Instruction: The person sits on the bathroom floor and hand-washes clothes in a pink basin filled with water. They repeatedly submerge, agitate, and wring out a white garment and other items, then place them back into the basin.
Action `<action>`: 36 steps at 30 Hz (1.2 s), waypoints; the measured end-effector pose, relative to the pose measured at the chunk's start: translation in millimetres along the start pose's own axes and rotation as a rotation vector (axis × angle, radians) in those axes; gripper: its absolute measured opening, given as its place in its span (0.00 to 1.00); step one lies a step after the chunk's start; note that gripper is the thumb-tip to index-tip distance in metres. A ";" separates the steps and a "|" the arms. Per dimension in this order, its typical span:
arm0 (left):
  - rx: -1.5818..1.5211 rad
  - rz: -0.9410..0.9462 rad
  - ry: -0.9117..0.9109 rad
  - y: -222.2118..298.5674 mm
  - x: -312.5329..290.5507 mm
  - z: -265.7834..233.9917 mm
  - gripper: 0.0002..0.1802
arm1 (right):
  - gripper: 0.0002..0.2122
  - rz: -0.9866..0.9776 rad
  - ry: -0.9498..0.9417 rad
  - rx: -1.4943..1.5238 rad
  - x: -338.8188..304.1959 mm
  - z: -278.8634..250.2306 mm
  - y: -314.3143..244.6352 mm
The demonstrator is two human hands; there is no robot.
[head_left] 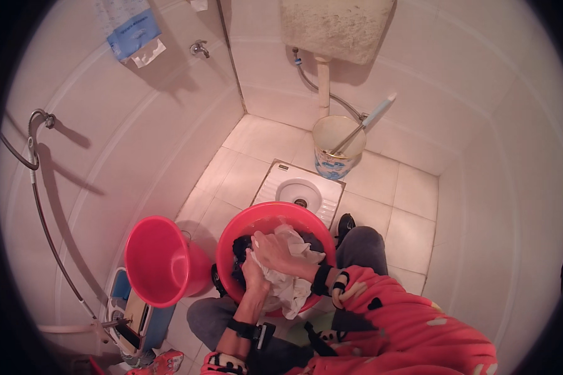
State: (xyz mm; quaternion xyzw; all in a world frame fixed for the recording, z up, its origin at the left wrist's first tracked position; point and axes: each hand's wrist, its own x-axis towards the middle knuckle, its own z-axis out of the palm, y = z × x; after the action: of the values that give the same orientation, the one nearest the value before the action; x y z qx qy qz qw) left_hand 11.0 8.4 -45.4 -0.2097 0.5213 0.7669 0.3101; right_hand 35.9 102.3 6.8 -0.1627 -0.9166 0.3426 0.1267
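A wide red basin [297,210] stands between my knees with water and laundry in it. My right hand [274,251] is closed on a white cloth garment [291,284] that spreads across the basin and hangs over its near rim. Just to the left, my left hand [254,272] grips the same garment, its fingers partly hidden under the right hand. Both hands are close together over the middle of the basin. Dark cloth [239,249] lies along the basin's left side, and more dark fabric shows behind the white garment.
An upright red bucket [159,262] stands left of the basin, beside a blue and white box-shaped thing [134,319]. Beyond the basin is a squat toilet [298,190]. A patterned bin [339,147] with a long-handled tool stands behind it. A shower hose [47,237] hangs along the left wall.
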 end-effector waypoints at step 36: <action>-0.123 -0.145 -0.067 -10.6 24.2 -24.1 0.26 | 0.11 -0.044 0.107 -0.071 -11.7 -3.0 -0.5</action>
State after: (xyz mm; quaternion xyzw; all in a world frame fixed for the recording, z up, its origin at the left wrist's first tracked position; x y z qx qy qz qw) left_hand 0.9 -5.0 -77.0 -0.2397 0.4459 0.7797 0.3685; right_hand 47.5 99.3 7.9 -0.1649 -0.9234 0.2979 0.1771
